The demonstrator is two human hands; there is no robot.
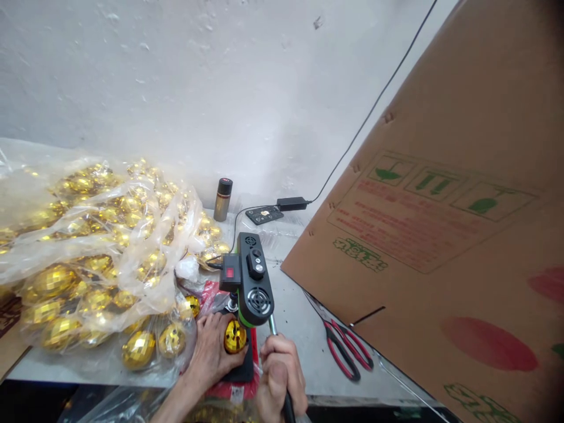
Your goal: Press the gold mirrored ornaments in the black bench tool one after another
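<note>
Left hand [210,348]: fingers and thumb gripping one gold ball [235,337], near the counter's [300,346] front edge; best held steady, fingertips clear of the press [256,276]. Right hand [282,374]: fingers closed round the lever [272,325]; an even, measured force would suit. Beneath: black base [242,372], red sheet [256,355]. Toward the left edge: bagged balls [150,264]. Toward the front right corner: scissors [348,352], beside the carton [409,247].

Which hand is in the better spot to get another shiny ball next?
Probably the left hand: it's beside the bag of gold balls, though it's holding one ball. The right hand is farther from the bag and grips the black handle.
</note>
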